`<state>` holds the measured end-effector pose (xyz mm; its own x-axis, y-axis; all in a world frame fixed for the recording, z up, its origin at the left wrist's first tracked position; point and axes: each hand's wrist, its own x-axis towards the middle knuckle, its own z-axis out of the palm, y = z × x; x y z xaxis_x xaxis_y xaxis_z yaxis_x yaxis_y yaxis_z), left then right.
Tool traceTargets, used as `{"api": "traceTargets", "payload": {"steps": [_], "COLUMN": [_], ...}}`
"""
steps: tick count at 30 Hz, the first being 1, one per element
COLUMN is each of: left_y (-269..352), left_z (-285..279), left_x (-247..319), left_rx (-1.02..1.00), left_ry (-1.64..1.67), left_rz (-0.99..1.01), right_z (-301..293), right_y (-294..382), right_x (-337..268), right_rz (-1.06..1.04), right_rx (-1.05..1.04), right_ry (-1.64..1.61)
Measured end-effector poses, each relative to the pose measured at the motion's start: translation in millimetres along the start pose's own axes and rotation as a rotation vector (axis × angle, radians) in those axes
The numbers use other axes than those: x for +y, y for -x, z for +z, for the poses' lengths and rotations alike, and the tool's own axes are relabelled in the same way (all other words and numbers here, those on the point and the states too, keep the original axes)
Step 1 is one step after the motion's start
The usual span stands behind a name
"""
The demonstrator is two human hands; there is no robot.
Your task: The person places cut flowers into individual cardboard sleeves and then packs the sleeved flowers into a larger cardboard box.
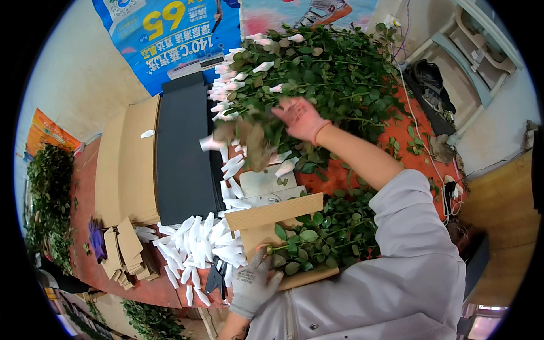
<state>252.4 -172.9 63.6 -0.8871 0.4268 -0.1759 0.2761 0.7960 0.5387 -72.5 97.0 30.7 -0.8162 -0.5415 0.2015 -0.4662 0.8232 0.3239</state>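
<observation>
My right hand [299,119], in a pink glove, is over the near side of a large heap of leafy roses [314,76]. It appears to grip a rose stem whose leaves [255,136] and white-netted bud [210,143] are blurred by motion; the contact itself is unclear. My left hand [255,282], in a grey printed glove, rests at the left end of a cardboard wrapper [259,233]. Its fingertips are beside a small rose bud [267,248]; whether they hold it is unclear. Leafy stems [323,238] lie inside the wrapper, between its raised far flap [276,211] and near edge [308,278].
White foam-net sleeves [195,242] lie piled left of the wrapper, with a black tool [215,278] among them. Beyond stand stacks of cardboard [123,161] and black sheets [187,148]. Small cardboard pieces [127,250] and a purple glove [97,239] lie left. A cable [414,114] crosses the right side.
</observation>
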Motion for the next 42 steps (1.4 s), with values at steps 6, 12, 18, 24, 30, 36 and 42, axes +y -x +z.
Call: {"api": "traceTargets", "payload": {"steps": [6, 12, 18, 24, 30, 36, 42], "left_y": [2, 1, -3, -2, -3, 4, 5], "left_z": [3, 4, 2, -1, 2, 0, 6], "left_x": [0, 0, -1, 0, -5, -3, -9], "left_rx": [0.003, 0.015, 0.003, 0.012, 0.035, 0.065, 0.065], "left_ry": [0.030, 0.057, 0.107, 0.131, 0.068, 0.034, 0.038], "left_rz": [-0.017, -0.034, -0.028, -0.037, 0.015, 0.056, 0.061], "right_z": [-142, -204, -45, -12, -19, 73, 39], "right_y": [14, 67, 136, 90, -25, -91, -56], "right_x": [115, 122, 21, -5, 50, 80, 72], "right_rz": [0.324, 0.258, 0.004, -0.070, 0.159, 0.345, 0.163], "right_rx": [0.547, 0.335, -0.471, -0.602, -0.318, -0.415, -0.286], "right_ry": [-0.011, -0.005, -0.101, -0.109, -0.706, 0.040, 0.144]}}
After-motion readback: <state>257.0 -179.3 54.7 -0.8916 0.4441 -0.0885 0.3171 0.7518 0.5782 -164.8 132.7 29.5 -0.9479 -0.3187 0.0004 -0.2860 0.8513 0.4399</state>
